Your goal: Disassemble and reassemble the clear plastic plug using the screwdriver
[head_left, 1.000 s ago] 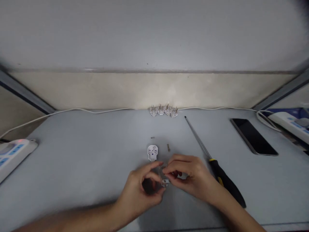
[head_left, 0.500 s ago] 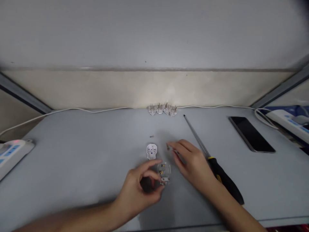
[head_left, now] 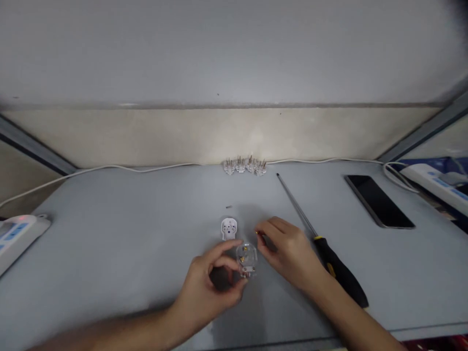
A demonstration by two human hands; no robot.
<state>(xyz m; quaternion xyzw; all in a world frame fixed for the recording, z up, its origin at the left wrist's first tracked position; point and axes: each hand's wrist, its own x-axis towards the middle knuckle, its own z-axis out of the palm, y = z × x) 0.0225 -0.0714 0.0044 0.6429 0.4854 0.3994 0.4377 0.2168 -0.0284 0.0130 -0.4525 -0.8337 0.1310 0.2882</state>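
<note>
Between thumb and fingers, my left hand (head_left: 215, 278) grips a clear plastic plug housing (head_left: 247, 258) by its left side; brass-coloured parts show inside it. Just to its upper right, my right hand (head_left: 283, 243) is closed in a pinch on a small brass plug pin (head_left: 257, 233), mostly covered by the fingertips. Beyond my left fingertips a white plug cover (head_left: 229, 228) lies on the table. A small screw (head_left: 228, 207) rests a little farther back.
A long screwdriver (head_left: 338, 268) with a black handle lies beside my right forearm. Several clear plugs (head_left: 244, 165) stand by the wall, pins up. A phone (head_left: 380, 202) and a power strip (head_left: 435, 187) are at the right, another power strip (head_left: 22, 234) at the left.
My right hand has turned its fingertips inward and come slightly lower, closer to the housing, so the pin is more hidden. The left hand keeps its grip on the housing, tilted slightly.
</note>
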